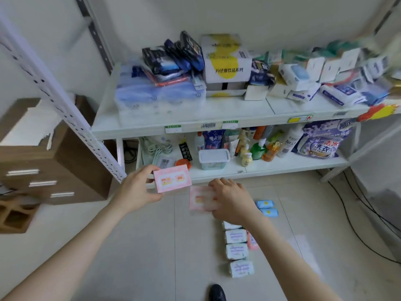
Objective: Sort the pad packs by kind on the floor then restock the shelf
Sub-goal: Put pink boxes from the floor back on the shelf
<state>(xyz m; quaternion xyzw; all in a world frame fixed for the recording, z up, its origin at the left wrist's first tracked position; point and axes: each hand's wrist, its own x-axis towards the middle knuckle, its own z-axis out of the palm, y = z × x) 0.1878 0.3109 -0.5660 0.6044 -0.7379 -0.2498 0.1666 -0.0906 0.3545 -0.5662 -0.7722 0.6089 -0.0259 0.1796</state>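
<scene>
Lower shelf [286,164] holds bottles [258,149], lidded tub [213,159]

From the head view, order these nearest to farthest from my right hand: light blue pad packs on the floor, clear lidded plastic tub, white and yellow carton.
1. Light blue pad packs, on the floor beside the right hand.
2. Clear lidded plastic tub, lower shelf.
3. White and yellow carton, upper shelf.

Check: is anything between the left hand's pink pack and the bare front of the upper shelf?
Nothing visible. The pink pack in the left hand is in open air below the upper shelf, whose goods sit farther back.
</scene>
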